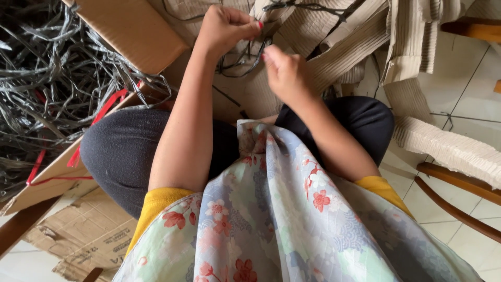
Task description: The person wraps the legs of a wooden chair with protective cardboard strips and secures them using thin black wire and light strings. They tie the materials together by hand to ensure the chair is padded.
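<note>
Pale tiled floor (469, 83), wooden chair frame (459, 198) at right.

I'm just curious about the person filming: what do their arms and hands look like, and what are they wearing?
Both arms are bare below short mustard-yellow sleeves. The left hand has a red-painted nail; no rings or watch show on it or on the right hand.

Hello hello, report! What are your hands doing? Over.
Left hand and right hand both pinching dark strands. Woven panel behind. Nothing blocking.
</note>
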